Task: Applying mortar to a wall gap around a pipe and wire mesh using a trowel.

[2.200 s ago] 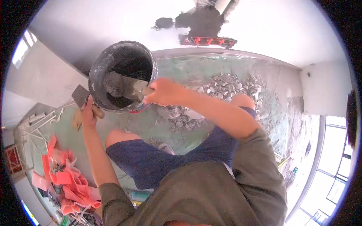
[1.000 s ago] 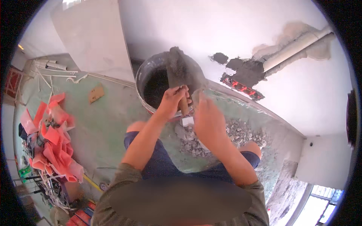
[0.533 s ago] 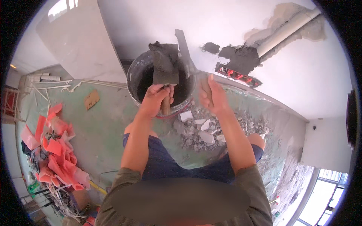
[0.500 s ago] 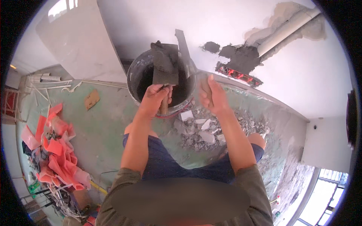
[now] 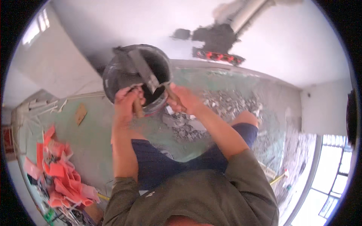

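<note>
My left hand (image 5: 128, 101) is closed on the wooden handle of a flat rectangular plastering trowel (image 5: 122, 71), which lies over the left part of a round black bucket (image 5: 167, 62). Dark wet mortar showed on this plate half a second ago; blur hides how much is on it now. Closed round a wooden handle, my right hand (image 5: 181, 100) holds a long narrow-bladed trowel (image 5: 142, 67). Its blade slants up and left over the bucket, across or just beside the plate; I cannot tell whether the two touch.
Dark mortar (image 5: 215, 37) coats the wall around a pale pipe (image 5: 243, 17) and a red-and-black strip (image 5: 218, 56). Broken rubble (image 5: 188, 124) lies right of the bucket. Pink sheeting (image 5: 62, 173) is heaped at the left, near a brown scrap (image 5: 80, 114) on the green floor.
The view has shifted, so the wall and bucket appear further left. The right-hand trowel has swung from upright at the bucket's right side to slanting left near the left-hand plate.
</note>
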Motion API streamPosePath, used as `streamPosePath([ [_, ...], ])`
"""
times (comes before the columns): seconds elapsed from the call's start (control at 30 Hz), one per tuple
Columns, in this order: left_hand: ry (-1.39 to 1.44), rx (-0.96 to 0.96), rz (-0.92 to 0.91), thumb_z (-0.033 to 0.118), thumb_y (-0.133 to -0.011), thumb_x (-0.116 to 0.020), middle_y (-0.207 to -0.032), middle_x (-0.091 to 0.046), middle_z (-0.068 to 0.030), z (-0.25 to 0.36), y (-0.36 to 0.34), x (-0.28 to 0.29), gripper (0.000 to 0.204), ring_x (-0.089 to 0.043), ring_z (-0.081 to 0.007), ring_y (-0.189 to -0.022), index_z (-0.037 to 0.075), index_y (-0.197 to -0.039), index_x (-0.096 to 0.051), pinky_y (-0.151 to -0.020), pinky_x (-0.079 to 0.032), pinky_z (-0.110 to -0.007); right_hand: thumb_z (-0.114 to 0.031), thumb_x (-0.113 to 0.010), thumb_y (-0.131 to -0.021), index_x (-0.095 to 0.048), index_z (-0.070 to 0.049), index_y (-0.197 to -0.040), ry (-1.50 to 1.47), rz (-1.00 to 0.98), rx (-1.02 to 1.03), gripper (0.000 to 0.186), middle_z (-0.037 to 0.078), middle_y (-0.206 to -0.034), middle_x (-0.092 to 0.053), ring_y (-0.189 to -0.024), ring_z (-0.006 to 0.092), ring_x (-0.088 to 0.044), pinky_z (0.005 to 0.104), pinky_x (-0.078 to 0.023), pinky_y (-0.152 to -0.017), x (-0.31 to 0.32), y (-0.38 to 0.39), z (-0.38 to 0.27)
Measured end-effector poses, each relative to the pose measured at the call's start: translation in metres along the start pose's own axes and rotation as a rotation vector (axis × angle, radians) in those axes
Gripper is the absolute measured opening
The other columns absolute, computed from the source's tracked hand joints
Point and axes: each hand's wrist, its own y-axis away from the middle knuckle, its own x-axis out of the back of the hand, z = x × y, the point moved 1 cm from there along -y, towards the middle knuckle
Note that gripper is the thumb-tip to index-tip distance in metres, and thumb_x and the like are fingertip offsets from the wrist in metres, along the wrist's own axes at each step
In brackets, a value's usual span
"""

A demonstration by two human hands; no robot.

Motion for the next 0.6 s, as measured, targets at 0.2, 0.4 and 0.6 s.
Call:
streamPosePath([
  [0.2,0.042,-0.049,-0.017,0.004,-0.092,-0.050,-0.093,-0.055,-0.0064,-0.005,-0.017,-0.008,0.015,-0.052,-0.0150,-0.080,-0.003,-0.104,-0.058,-0.065,-0.047,-0.031,-0.050,-0.049,-0.093,-0.057,-0.006,-0.089,0.268,0.172,-0.046,0.045,-0.001,-0.058,-0.047,-0.040,0.0066,-0.039,0.0219,-0.031,-0.037,0.027,0.061,-0.010],
  [0.4,0.057,-0.109,-0.105,0.009,-0.093,-0.053,-0.092,-0.055,-0.0070,-0.011,-0.022,-0.022,0.017,-0.052,-0.0151,-0.079,-0.003,-0.104,-0.057,-0.070,-0.046,-0.031,-0.040,-0.054,-0.092,-0.057,-0.005,-0.106,0.690,0.310,-0.008,0.039,0.000,-0.064,-0.052,-0.048,0.0074,-0.046,0.0214,-0.035,-0.042,0.052,0.129,-0.042],
  [0.6,-0.161,-0.101,-0.113,0.013,-0.092,-0.056,-0.096,-0.061,-0.0076,-0.016,-0.023,-0.042,0.023,-0.056,-0.0153,-0.087,-0.003,-0.109,-0.059,-0.078,-0.047,-0.028,-0.028,-0.056,-0.092,-0.048,-0.002,-0.127,0.823,0.757,0.107,0.044,0.001,-0.079,-0.056,-0.060,0.0077,-0.050,0.0222,-0.042,-0.049,0.093,0.214,-0.115],
])
